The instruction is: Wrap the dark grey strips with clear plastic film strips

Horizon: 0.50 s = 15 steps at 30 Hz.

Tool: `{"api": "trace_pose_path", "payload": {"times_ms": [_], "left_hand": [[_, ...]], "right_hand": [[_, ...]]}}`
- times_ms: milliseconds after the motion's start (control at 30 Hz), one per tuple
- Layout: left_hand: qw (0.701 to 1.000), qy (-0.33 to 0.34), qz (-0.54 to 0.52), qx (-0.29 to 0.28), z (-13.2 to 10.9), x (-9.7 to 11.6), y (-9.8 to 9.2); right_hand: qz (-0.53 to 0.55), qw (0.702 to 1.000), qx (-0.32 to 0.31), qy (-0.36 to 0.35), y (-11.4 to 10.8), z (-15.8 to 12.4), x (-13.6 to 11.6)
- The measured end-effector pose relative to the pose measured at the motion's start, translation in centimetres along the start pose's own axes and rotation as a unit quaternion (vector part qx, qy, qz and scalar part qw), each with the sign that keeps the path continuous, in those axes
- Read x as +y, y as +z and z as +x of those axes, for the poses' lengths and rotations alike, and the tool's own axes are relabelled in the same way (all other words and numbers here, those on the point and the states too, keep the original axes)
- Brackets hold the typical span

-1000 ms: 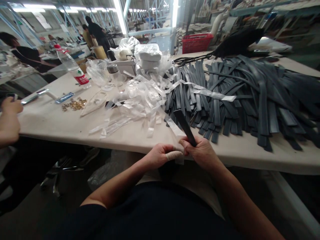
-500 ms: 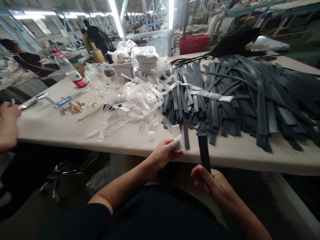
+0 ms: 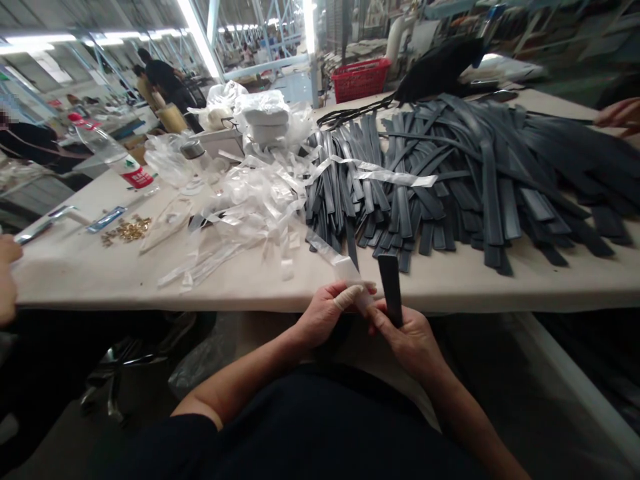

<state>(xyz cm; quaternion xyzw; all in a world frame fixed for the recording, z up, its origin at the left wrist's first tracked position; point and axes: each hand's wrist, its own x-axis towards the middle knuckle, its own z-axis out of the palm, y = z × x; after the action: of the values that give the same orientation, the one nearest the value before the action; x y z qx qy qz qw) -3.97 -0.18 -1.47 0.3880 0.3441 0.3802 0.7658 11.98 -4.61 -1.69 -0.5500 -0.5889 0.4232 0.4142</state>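
My left hand [image 3: 326, 312], with a pale wrap around one digit, is closed on a translucent white plastic strip [image 3: 344, 268] at the table's front edge. Close beside it, my right hand [image 3: 411, 339] grips a short black strap [image 3: 390, 285] that stands up from the fingers. The right thumb and fingertips also meet the lower end of the white strip, so the two hands nearly touch. Just beyond them lies a big heap of dark grey straps [image 3: 425, 200]. To its left, loose white plastic strips [image 3: 260, 193] are piled in a tangle.
Left on the table [image 3: 90, 280] are a plastic bottle [image 3: 131, 170], small gold-coloured metal pieces [image 3: 134, 229] and a lidded jar [image 3: 195, 155]. A red basket [image 3: 360, 79] stands behind. Another person's hand [image 3: 6, 277] shows at the left edge, another [image 3: 620, 113] at far right.
My right hand has moved up and left with the black strap, and its fingertips now meet the white strip at my left hand. The camera view has shifted slightly right.
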Motion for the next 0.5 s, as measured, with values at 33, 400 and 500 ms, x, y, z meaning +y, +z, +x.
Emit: {"api": "trace_pose_path", "payload": {"times_ms": [33, 400, 500], "left_hand": [[1.000, -0.012, 0.006, -0.011, 0.0, 0.0, 0.0], [0.996, 0.007, 0.047, 0.073, 1.1, 0.7, 0.1], [0.995, 0.005, -0.024, 0.094, 1.6, 0.7, -0.1]], "right_hand": [[-0.010, 1.000, -0.001, -0.005, -0.1, 0.0, 0.0], [0.117, 0.983, -0.083, 0.110, -1.2, -2.4, 1.3], [0.120, 0.970, -0.151, 0.145, -1.1, -4.0, 2.5]]}}
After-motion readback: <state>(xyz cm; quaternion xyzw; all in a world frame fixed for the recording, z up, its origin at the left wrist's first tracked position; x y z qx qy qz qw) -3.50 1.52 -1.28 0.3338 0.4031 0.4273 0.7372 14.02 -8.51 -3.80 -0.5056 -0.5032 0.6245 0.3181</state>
